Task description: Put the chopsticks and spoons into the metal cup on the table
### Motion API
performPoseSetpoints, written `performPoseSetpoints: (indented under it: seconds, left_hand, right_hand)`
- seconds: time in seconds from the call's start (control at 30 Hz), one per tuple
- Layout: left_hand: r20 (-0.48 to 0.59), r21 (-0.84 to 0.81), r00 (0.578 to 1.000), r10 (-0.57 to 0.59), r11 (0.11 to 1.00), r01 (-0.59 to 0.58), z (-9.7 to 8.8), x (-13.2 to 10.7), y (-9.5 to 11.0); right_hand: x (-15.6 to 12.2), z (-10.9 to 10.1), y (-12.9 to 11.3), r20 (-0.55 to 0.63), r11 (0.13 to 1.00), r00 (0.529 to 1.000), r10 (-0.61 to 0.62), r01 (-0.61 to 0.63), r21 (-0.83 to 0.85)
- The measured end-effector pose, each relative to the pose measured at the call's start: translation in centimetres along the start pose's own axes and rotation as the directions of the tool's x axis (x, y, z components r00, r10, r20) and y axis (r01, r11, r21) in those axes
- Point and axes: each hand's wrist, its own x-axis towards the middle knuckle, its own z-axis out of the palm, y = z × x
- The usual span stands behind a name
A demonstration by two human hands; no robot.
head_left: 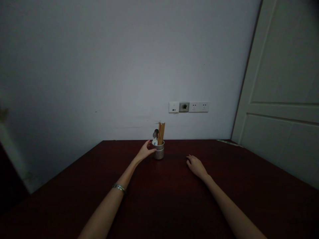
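A grey metal utensil holder (pixel 159 153) stands upright near the far side of the dark red table. In it are several wooden chopsticks (pixel 161 132), a white spoon with a blue mark (pixel 155 142) and dark metal spoons (pixel 156 132). My left hand (pixel 145 151) is at the holder's left side, thumb and fingers apart. Its thumb tip is at the holder's wall; whether it touches I cannot tell. To the right of the holder, my right hand (pixel 196 166) lies palm down on the table, holding nothing, its fingers stretched out.
The dark red table (pixel 159 205) runs back to a plain pale wall (pixel 124 66). A row of wall sockets (pixel 198 107) sits above its far edge. At the right is a pale panelled door (pixel 281 99). A bracelet (pixel 119 187) circles my left forearm.
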Motion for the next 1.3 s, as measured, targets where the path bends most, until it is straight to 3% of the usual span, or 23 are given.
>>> performPoseSetpoints:
  seconds: [0.1,0.33,0.67,0.9,1.07,1.3]
  left_hand:
    - [-0.014,-0.106,1.000,0.024,0.994,-0.025,1.5,0.2,0.8]
    - [-0.138,-0.098,0.989,-0.049,0.995,0.035,3.2,0.4,0.3]
    - [-0.034,-0.233,0.998,-0.061,0.971,0.052,3.9,0.7,-0.2]
    - [-0.108,-0.150,0.994,-0.035,0.989,0.018,4.1,1.0,-1.5]
    - [-0.187,-0.080,0.982,-0.027,0.997,0.012,2.0,1.0,-1.2]
    - [-0.295,0.030,0.954,-0.049,0.998,0.060,-5.5,-0.3,-1.8]
  right_hand:
    - [-0.1,-0.1,0.0,-0.003,1.000,1.000,-0.006,0.006,0.000]
    - [0.0,-0.1,0.0,-0.017,1.000,1.000,-0.008,0.008,-0.013]
    - [-0.1,-0.1,0.0,-0.021,1.000,1.000,0.000,0.000,-0.020]
    - [0.0,0.1,0.3,-0.024,1.000,0.999,0.022,-0.022,0.012]
    - [0.0,0.4,0.5,-0.034,0.999,0.999,0.036,-0.035,0.027]
    - [0.4,1.5,1.7,-0.032,1.000,0.999,-0.003,0.003,0.022]
